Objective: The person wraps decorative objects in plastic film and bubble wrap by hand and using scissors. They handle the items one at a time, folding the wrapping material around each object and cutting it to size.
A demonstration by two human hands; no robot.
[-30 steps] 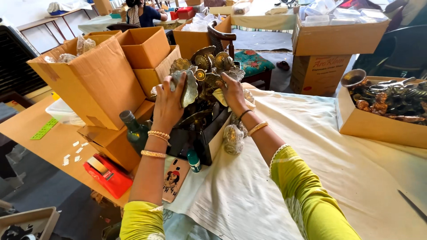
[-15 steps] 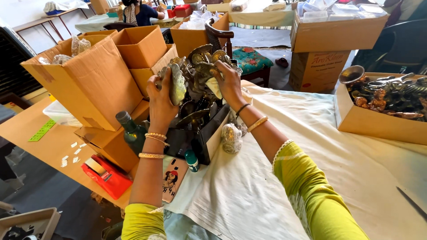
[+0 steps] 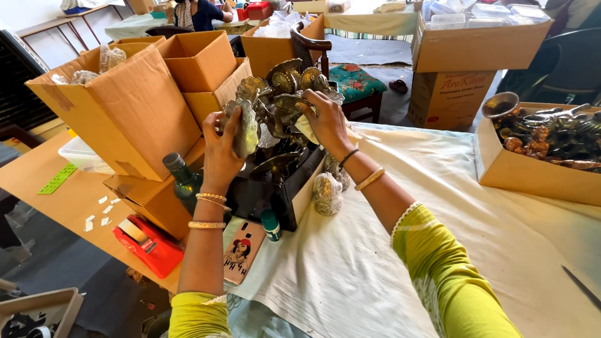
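Observation:
A tarnished brass ornament (image 3: 285,94) made of several leaf and disc shapes is held up above a black open box (image 3: 275,191). My left hand (image 3: 222,147) grips its left leaf piece. My right hand (image 3: 325,122) holds its right side and presses a pale cloth (image 3: 307,130) against the metal. Both arms wear bangles and yellow-green sleeves.
Open cardboard boxes (image 3: 125,106) stand to the left. A green glass bottle (image 3: 184,178), a red stapler-like tool (image 3: 147,244), a phone (image 3: 241,250) and a small green-capped bottle (image 3: 270,225) lie near the box. A carton of metal figurines (image 3: 544,147) sits right. A white cloth (image 3: 400,250) covers the table.
Both hands have lifted the brass ornament slightly and turned it, and the camera has drawn closer. The right hand stays on its right side with the cloth.

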